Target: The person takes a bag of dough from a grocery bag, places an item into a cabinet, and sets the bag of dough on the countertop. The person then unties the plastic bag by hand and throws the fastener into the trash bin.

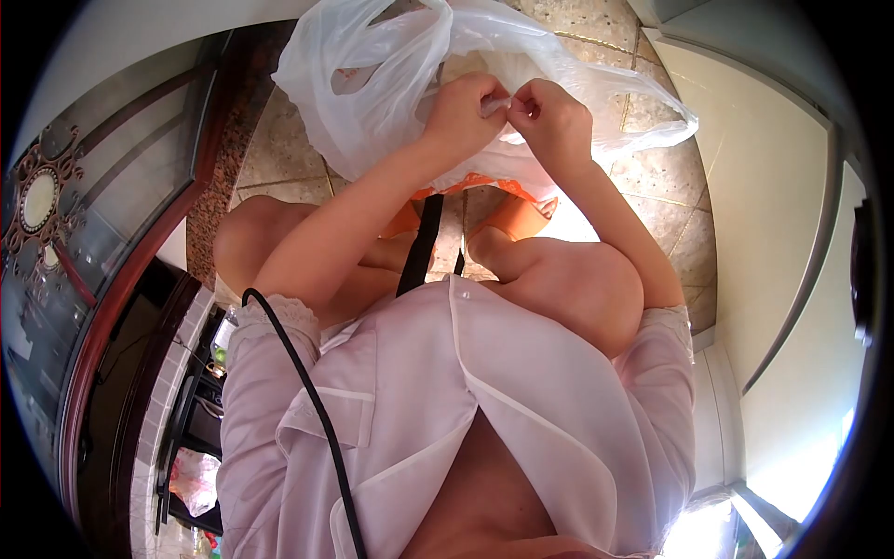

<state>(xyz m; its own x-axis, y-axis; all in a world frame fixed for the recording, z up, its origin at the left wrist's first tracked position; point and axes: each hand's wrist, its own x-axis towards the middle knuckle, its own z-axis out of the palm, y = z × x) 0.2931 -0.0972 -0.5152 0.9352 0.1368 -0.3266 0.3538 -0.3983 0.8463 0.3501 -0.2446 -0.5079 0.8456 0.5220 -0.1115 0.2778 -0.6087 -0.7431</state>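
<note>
A white, translucent plastic bag with loop handles lies spread open on the floor in front of me. Over its mouth, my left hand and my right hand meet with fingertips almost touching. Both are closed in a pinch on a small piece of thin whitish plastic. Whether that piece belongs to the bag I cannot tell. The bag's contents are mostly hidden by its folds and by my hands. Along the bag's near side runs an orange, wavy edge.
My bent knees and orange slippers are close behind the bag on the tiled floor. A pale cabinet door stands on the right. At left is a dark-framed glass panel. A black cable crosses my left sleeve.
</note>
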